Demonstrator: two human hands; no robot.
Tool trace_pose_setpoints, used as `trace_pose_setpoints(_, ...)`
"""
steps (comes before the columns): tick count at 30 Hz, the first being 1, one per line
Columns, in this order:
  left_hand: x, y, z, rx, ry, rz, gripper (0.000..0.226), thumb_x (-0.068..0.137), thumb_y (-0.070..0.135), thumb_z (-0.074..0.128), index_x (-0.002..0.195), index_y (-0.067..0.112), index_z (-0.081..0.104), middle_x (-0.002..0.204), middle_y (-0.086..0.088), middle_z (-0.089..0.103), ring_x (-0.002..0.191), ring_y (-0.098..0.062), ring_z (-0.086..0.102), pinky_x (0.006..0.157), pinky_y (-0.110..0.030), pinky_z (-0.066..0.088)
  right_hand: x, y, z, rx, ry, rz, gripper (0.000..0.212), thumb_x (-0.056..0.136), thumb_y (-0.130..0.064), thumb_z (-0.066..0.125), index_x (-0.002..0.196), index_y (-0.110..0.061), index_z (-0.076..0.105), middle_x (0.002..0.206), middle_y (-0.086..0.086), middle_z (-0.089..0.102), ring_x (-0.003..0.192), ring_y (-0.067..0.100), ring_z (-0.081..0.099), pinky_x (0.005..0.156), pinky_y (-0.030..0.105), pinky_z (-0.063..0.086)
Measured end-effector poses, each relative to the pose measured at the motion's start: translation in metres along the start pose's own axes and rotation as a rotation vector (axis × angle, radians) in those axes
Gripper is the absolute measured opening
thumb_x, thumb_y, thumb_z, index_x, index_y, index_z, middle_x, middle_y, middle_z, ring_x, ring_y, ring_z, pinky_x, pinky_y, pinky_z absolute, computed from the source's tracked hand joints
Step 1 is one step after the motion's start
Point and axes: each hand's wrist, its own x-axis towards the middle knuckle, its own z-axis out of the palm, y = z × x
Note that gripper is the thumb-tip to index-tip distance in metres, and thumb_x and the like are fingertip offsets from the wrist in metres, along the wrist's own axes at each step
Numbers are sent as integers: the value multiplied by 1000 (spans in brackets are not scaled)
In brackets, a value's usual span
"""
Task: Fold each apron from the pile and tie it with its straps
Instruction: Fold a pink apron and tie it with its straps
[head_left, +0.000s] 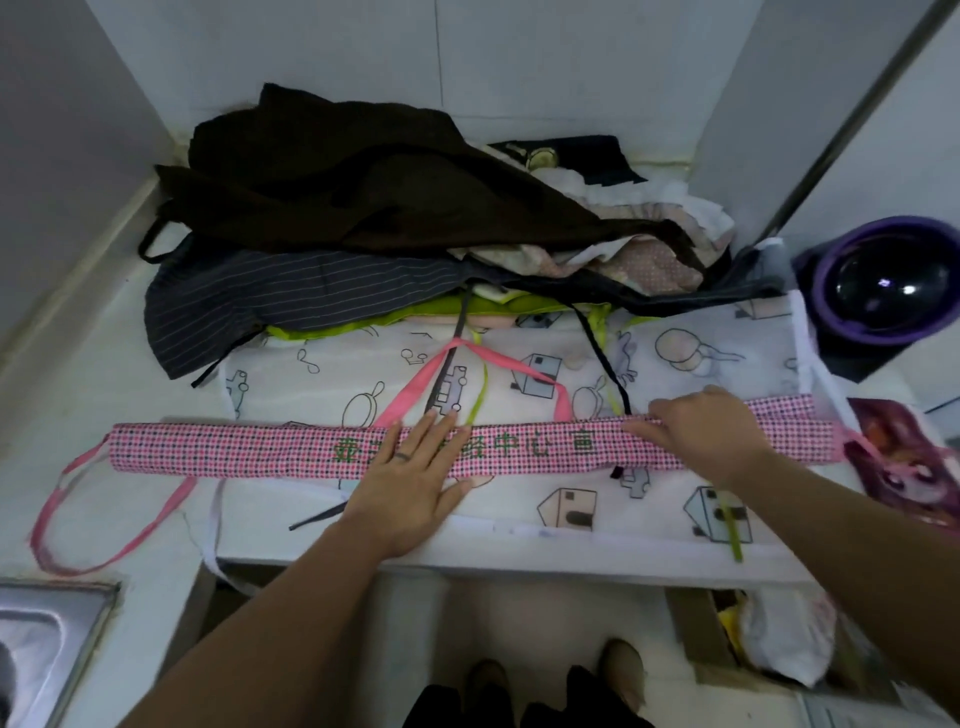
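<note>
The folded apron (234, 449) lies crosswise on a spread apron (337, 374) on the tabletop (104, 374), with the pile (363, 208) behind it. A helmet (878, 280) sits to the right of the pile, a sink (47, 644) at the near left.

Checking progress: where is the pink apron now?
Head view, centre: the pink apron lies folded across the white printed cloth, before the pile, under the left hand and right hand.
</note>
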Motion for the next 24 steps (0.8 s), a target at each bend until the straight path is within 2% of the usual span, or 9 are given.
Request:
trace_pose_setpoints(2, 0, 0, -1, 2, 15, -5, 75, 82, 65, -24, 146, 28, -11, 155, 3, -14, 143, -22, -19, 115, -40, -15, 4, 14, -2, 62, -99, -20, 74, 84, -74, 12, 54, -16, 47, 42, -3, 39, 39, 19, 42, 47, 26, 36)
trace_pose_setpoints(4, 1, 1, 0, 14, 10, -2, 76, 81, 65, -25, 146, 28, -10, 154, 4, -16, 143, -21, -19, 114, -40, -14, 5, 27, -1, 154, -309, 77, 69, 77, -75, 17, 61, -15, 47, 55, -2, 46, 56, 16, 48, 55, 29, 37)
trace_pose_setpoints(6, 2, 1, 1, 34, 31, -6, 72, 88, 64, -16, 148, 26, -2, 156, 3, -7, 146, -24, -8, 114, -40, -9, 7, 30, 1, 251, -437, 131, 66, 76, -73, 24, 61, -14, 46, 60, 0, 49, 60, 13, 47, 61, 31, 39)
trace_pose_setpoints(10, 2, 0, 6, 102, 73, -16, 59, 101, 53, 9, 148, 20, 21, 154, -4, 27, 142, -27, 26, 111, -44, 12, 12, 30, 6, 214, -445, 102, 65, 79, -74, 25, 62, -15, 46, 63, -1, 49, 62, 11, 46, 64, 29, 38)
trace_pose_setpoints(14, 2, -1, 6, 128, 89, -19, 58, 101, 52, 11, 148, 18, 23, 153, -6, 30, 141, -27, 28, 110, -44, 13, 17, 31, 4, 153, -475, 127, 73, 75, -80, 23, 66, -14, 52, 71, 1, 56, 70, 15, 55, 67, 31, 46)
trace_pose_setpoints(16, 2, 0, 7, 143, 87, -19, 59, 101, 52, 11, 147, 18, 25, 152, -6, 32, 140, -27, 29, 109, -44, 14, 17, 31, 7, 52, -430, 126, 75, 76, -80, 17, 66, -15, 52, 71, 0, 57, 70, 15, 56, 63, 29, 45)
trace_pose_setpoints(19, 2, 0, 7, 138, 88, -25, 58, 101, 51, 11, 147, 18, 24, 152, -6, 31, 140, -26, 30, 109, -44, 15, 7, 33, 15, 39, -179, 69, 80, 77, -82, 0, 54, -19, 44, 55, -4, 46, 57, 15, 49, 60, 29, 44)
trace_pose_setpoints(21, 3, 0, 6, 129, 89, -32, 58, 101, 52, 10, 147, 18, 22, 153, -5, 30, 140, -25, 28, 110, -44, 14, -2, 36, 26, 97, 29, 9, 77, 86, -74, 10, 53, -17, 50, 54, -3, 47, 54, 18, 48, 61, 32, 47)
trace_pose_setpoints(24, 3, 1, 5, 139, 78, -37, 58, 101, 51, 11, 147, 18, 25, 152, -6, 31, 140, -26, 29, 110, -44, 15, -6, 26, 35, 163, 175, -37, 56, 90, -55, 33, 66, -12, 62, 69, 1, 55, 68, 23, 55, 66, 35, 46)
